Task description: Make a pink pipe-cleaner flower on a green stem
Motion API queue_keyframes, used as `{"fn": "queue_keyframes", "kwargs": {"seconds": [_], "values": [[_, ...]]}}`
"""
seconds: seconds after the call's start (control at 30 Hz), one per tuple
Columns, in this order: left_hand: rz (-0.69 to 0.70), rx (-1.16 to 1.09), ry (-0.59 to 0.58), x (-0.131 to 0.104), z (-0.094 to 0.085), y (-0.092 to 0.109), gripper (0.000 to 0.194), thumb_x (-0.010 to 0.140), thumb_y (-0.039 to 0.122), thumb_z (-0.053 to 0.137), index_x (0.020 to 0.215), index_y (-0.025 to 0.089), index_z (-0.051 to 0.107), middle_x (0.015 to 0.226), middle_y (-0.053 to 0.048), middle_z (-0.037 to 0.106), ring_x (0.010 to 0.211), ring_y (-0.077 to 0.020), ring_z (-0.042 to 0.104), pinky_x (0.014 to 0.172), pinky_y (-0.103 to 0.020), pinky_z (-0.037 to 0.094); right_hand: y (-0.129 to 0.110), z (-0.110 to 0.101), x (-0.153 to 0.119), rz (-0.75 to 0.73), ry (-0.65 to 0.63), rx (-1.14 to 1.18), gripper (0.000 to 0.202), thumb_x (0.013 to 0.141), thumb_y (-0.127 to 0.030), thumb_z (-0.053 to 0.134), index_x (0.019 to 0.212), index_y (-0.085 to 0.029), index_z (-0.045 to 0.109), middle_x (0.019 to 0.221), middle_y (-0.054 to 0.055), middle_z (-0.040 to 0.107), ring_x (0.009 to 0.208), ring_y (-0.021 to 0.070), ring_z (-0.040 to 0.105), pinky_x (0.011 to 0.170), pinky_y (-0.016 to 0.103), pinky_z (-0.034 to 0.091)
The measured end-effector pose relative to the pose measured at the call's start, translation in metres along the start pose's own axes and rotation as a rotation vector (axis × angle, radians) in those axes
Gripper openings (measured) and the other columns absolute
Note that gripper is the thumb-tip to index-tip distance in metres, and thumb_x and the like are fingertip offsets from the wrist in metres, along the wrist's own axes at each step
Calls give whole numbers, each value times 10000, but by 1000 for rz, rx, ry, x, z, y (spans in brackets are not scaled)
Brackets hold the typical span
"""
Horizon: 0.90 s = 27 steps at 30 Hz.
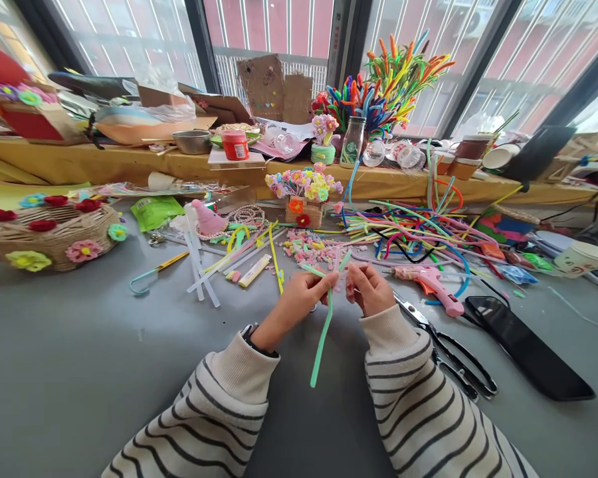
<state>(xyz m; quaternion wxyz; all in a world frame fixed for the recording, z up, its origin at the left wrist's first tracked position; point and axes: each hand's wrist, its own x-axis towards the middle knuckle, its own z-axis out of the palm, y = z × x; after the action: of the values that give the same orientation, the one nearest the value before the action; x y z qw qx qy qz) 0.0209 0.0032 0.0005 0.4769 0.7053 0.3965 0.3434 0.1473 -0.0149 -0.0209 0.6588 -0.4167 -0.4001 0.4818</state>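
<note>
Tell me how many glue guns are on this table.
1: a pink glue gun, lying to the right of the right hand, just beyond the scissors. Others may be hidden.

Left forearm (209,405) in from 7 o'clock, aimed at 1. Right forearm (423,392) in from 5, aimed at 11. Left hand (306,292) pinched. Right hand (371,289) at its 3 o'clock, just beside, curled; pinch unclear.

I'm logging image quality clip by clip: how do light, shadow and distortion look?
Head view: daylight comes through the windows, their glass pale and bright; head view: the grey table darkens between the sleeves; head view: wide-angle stretch, outer window frames splaying outward at the top; head view: the green strip has clear edges.
</note>
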Motion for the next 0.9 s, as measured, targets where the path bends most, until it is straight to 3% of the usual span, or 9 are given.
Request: {"fn": "queue_keyframes", "kwargs": {"seconds": [0.13, 0.27, 0.6, 0.9], "values": [[41, -85, -77, -1, 1, -1, 321, 690, 412, 408, 555, 133, 490, 507, 24, 445, 479, -67, 417, 483, -187, 330, 0, -1, -1, -17, -35, -90, 196, 616, -319, 577, 657, -143, 501, 437, -55, 487, 357, 41, 406, 343, 161, 325], [7, -212, 11, -1, 0, -2, 246, 661, 370, 475, 713, 134, 518, 575, 14, 492, 520, -71, 434, 493, -188, 341, -1, 3, -5, -47, -46, -140, 186, 613, -313, 575, 642, -138, 519, 460, -42, 509, 357, 44, 416, 341, 168, 344], [-193, -525, 200, -4, 1, 2, 220, 573, 311, 588, 670, 133, 502, 561, 46, 499, 531, -53, 480, 570, -202, 410, -2, 6, -7, -81, 54, -153, 210, 577, -329, 603, 616, -134, 538, 452, -30, 520, 372, 61, 458, 359, 185, 388], [-265, -613, 100, -4, 0, 0, 276, 529, 268, 636, 733, 137, 505, 604, 35, 539, 555, -52, 511, 584, -191, 412, -2, 7, -7, -128, 68, -161, 181, 581, -301, 608, 618, -134, 550, 470, -22, 548, 385, 66, 482, 362, 179, 401]]}}
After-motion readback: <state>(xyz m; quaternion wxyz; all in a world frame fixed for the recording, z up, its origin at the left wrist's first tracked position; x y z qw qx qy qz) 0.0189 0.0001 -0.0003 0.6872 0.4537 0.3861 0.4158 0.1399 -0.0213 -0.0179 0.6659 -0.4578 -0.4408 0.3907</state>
